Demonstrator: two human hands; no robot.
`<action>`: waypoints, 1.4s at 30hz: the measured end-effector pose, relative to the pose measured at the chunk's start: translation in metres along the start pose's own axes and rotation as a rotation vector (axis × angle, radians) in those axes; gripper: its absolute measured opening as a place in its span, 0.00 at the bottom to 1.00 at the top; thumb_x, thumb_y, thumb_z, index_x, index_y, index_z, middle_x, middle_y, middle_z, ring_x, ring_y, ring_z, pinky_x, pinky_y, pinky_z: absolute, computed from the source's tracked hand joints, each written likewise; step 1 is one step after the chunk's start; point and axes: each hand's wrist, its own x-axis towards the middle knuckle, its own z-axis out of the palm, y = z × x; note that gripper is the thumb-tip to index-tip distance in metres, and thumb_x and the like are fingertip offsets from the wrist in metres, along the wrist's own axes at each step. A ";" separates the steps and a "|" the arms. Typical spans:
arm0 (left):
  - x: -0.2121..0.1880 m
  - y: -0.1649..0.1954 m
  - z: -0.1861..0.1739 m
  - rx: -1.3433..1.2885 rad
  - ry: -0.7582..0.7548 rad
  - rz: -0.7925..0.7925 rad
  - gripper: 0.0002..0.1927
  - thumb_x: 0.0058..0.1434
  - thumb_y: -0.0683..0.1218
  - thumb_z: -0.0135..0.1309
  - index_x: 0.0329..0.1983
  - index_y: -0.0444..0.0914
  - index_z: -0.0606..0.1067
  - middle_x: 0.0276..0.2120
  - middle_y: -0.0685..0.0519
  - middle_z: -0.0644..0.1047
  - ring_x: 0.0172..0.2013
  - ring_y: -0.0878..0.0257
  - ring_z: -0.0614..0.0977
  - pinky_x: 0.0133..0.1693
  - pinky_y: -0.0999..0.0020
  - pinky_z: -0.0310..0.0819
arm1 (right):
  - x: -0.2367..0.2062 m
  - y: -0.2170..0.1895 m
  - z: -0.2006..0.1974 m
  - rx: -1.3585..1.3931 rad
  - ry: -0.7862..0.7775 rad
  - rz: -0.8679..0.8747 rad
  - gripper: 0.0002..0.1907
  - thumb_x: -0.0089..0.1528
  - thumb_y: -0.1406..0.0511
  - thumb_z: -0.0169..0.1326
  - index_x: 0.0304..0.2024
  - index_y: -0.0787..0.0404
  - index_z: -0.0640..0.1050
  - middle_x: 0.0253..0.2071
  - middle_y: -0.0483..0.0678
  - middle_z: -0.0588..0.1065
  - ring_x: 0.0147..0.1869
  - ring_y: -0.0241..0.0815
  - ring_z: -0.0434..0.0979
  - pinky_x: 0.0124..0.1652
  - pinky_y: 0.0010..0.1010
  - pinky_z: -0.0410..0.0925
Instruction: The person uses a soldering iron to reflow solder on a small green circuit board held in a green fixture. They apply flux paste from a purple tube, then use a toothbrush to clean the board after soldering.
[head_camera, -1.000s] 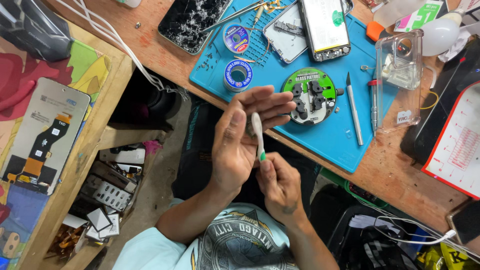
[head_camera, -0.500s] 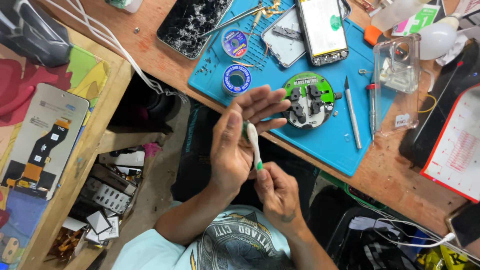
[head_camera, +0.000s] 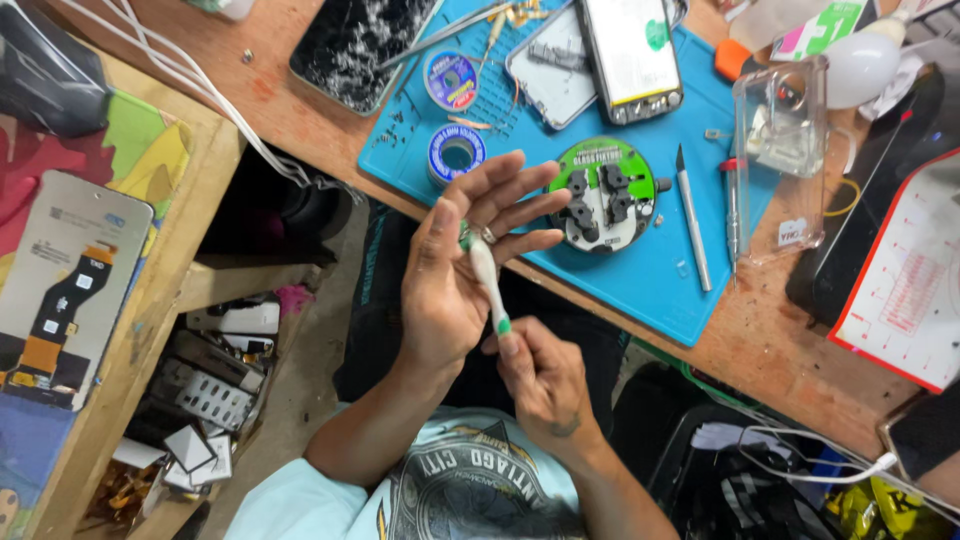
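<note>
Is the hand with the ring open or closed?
Open: the left hand has its fingers spread, with a white brush against it.

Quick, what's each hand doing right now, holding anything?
Left hand: open, fingers spread, brush head against them.
Right hand: closed on the white and green toothbrush handle.

Beyond the grip lie a cracked black screen (head_camera: 365, 40) and a pale upright phone screen (head_camera: 630, 55) (green sticker on it). Far left of the grip lies a flat grey package (head_camera: 60, 285); far right, a red-edged white card (head_camera: 905, 290).

White tool (head_camera: 487, 275) with green tip, blue mat (head_camera: 640, 285), green-and-black round fixture (head_camera: 603, 195)
</note>
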 end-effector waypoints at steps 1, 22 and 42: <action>0.001 0.002 -0.002 0.013 0.013 0.001 0.34 0.78 0.60 0.32 0.72 0.27 0.59 0.68 0.29 0.67 0.67 0.40 0.73 0.64 0.49 0.74 | -0.001 0.000 -0.002 0.015 0.001 0.031 0.16 0.71 0.61 0.47 0.37 0.65 0.78 0.19 0.39 0.65 0.21 0.27 0.60 0.21 0.21 0.55; -0.011 0.003 0.003 -0.018 -0.040 0.021 0.34 0.81 0.59 0.34 0.75 0.28 0.55 0.69 0.28 0.63 0.71 0.42 0.66 0.72 0.50 0.61 | 0.005 0.001 -0.008 -0.055 0.065 0.003 0.17 0.72 0.60 0.46 0.38 0.67 0.78 0.17 0.36 0.64 0.20 0.25 0.59 0.21 0.20 0.54; -0.014 0.000 0.009 -0.016 -0.039 -0.010 0.34 0.79 0.59 0.34 0.74 0.26 0.56 0.71 0.30 0.64 0.73 0.42 0.67 0.74 0.49 0.62 | -0.005 -0.006 -0.014 -0.101 0.152 0.013 0.15 0.70 0.60 0.48 0.37 0.65 0.78 0.17 0.39 0.65 0.20 0.28 0.60 0.21 0.22 0.56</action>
